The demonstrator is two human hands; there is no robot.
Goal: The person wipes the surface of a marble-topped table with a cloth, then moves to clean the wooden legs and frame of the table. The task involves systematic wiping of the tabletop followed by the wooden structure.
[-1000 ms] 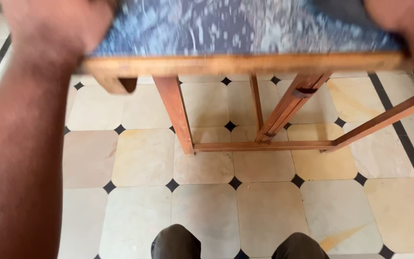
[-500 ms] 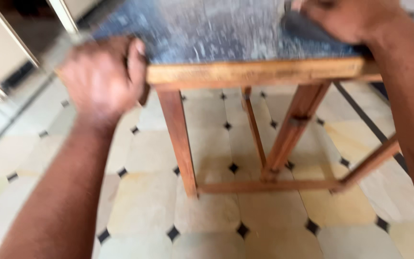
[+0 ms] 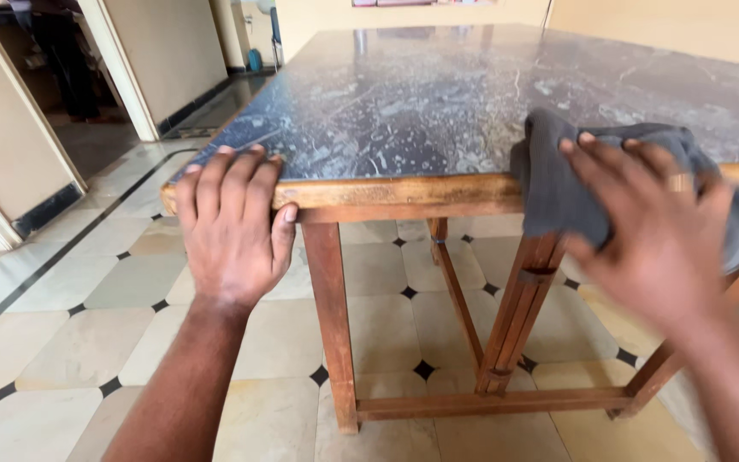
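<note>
A wooden-framed table with a dark speckled stone top fills the upper middle of the head view. My left hand grips the table's near left corner, fingers curled over the top edge and thumb on the wooden rim. My right hand presses a dark grey cloth flat against the near edge of the table, fingers spread over it. The cloth drapes over the rim and hangs a little below it.
The table's wooden legs and low crossbars stand on a floor of pale tiles with small black diamonds. A doorway opens at the upper left, with a person standing inside. A cream wall runs behind the table.
The view has tilted up from the floor to the tabletop. My left hand has settled on the corner; my right hand with the cloth has come down onto the near edge.
</note>
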